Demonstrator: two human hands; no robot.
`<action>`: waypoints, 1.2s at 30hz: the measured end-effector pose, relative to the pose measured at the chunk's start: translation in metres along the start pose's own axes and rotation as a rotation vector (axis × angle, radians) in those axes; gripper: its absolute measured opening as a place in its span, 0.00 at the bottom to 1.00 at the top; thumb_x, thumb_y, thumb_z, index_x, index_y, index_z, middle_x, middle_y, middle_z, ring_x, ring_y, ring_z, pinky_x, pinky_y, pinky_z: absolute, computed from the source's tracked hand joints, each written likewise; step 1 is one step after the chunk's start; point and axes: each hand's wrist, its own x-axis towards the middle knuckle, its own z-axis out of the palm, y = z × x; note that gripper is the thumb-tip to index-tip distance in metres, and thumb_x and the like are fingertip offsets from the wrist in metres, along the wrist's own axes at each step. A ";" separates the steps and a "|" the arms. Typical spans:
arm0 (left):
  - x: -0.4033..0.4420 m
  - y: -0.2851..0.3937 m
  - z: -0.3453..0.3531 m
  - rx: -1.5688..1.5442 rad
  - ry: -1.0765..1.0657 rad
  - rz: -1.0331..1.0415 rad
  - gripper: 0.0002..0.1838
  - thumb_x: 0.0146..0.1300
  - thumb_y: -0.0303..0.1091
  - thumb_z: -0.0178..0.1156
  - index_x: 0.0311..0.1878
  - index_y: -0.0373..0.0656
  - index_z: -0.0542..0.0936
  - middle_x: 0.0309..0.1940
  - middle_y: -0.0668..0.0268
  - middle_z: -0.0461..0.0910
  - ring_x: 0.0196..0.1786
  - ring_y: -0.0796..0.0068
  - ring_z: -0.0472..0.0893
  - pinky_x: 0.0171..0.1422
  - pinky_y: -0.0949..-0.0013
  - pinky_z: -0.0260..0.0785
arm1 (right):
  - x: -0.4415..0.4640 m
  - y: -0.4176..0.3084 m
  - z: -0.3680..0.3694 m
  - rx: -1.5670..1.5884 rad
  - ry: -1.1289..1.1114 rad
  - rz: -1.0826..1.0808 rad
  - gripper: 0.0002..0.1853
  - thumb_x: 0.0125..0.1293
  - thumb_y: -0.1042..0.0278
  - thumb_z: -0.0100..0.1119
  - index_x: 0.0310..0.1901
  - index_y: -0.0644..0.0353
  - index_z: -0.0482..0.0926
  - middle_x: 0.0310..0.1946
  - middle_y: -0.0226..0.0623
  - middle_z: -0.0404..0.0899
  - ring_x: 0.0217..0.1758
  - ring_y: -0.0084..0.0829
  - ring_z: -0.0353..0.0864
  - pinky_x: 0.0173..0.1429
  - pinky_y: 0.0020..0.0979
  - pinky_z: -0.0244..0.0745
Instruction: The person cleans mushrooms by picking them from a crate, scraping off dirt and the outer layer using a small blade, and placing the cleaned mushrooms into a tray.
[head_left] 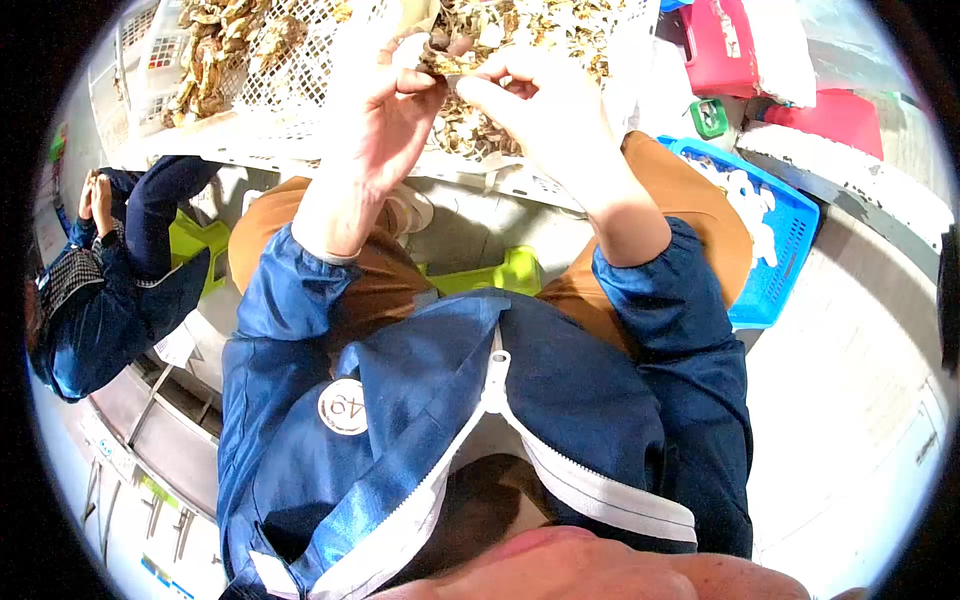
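Note:
My left hand [400, 110] and my right hand [540, 100] meet over a white mesh tray [310, 50]. Between their fingertips is a small brown, shrivelled piece that looks like a dried mushroom [440, 64]. The left fingers pinch it from one side, and the right thumb and finger close on its other end. Loose pale-brown dried pieces [475, 135] lie in the tray beneath and beyond my hands. Larger, darker clumps [205, 65] sit in the tray's left part.
To the right of my knee, a blue plastic basket [795, 235] holds white pieces. Red containers [725, 50] and a small green box [709, 118] stand at the upper right. Another person [100, 290] sits at the left, hands together. A yellow-green stool [490, 275] shows between my legs.

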 end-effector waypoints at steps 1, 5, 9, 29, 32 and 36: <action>-0.002 0.000 0.006 -0.023 0.001 -0.004 0.31 0.59 0.23 0.55 0.68 0.41 0.66 0.64 0.53 0.71 0.67 0.59 0.71 0.77 0.56 0.59 | 0.000 0.002 0.001 0.008 0.030 -0.039 0.11 0.61 0.60 0.66 0.35 0.61 0.85 0.31 0.38 0.82 0.35 0.32 0.83 0.42 0.34 0.77; -0.008 -0.004 0.017 -0.106 -0.025 -0.031 0.31 0.61 0.24 0.55 0.70 0.42 0.63 0.66 0.52 0.69 0.68 0.57 0.70 0.77 0.54 0.58 | 0.001 0.003 -0.003 -0.123 0.082 -0.172 0.10 0.60 0.62 0.65 0.34 0.61 0.84 0.34 0.40 0.81 0.37 0.38 0.82 0.44 0.37 0.77; -0.006 -0.012 0.016 -0.264 -0.070 -0.003 0.24 0.69 0.34 0.58 0.66 0.41 0.69 0.60 0.54 0.76 0.65 0.60 0.74 0.73 0.57 0.63 | 0.001 0.007 0.001 -0.174 0.189 -0.327 0.08 0.60 0.64 0.66 0.34 0.60 0.84 0.34 0.40 0.81 0.40 0.41 0.83 0.45 0.38 0.78; -0.004 -0.004 0.015 -0.413 -0.025 0.007 0.19 0.71 0.37 0.55 0.62 0.40 0.74 0.59 0.56 0.79 0.63 0.64 0.76 0.74 0.61 0.63 | 0.000 -0.003 0.010 -0.075 0.300 -0.459 0.06 0.61 0.70 0.63 0.33 0.63 0.80 0.38 0.43 0.82 0.41 0.44 0.83 0.46 0.38 0.79; -0.006 -0.008 0.011 -0.318 0.091 0.035 0.20 0.69 0.34 0.58 0.62 0.40 0.74 0.57 0.59 0.79 0.63 0.67 0.76 0.73 0.63 0.64 | -0.001 -0.006 0.012 -0.080 0.281 -0.474 0.06 0.61 0.70 0.63 0.33 0.63 0.80 0.37 0.42 0.82 0.41 0.43 0.83 0.45 0.38 0.79; -0.011 -0.003 0.029 -0.042 -0.068 0.106 0.23 0.65 0.28 0.59 0.64 0.43 0.73 0.58 0.59 0.78 0.61 0.71 0.76 0.73 0.65 0.63 | -0.001 -0.005 0.011 -0.057 0.257 -0.456 0.06 0.61 0.70 0.63 0.32 0.64 0.80 0.36 0.43 0.81 0.38 0.43 0.83 0.43 0.37 0.79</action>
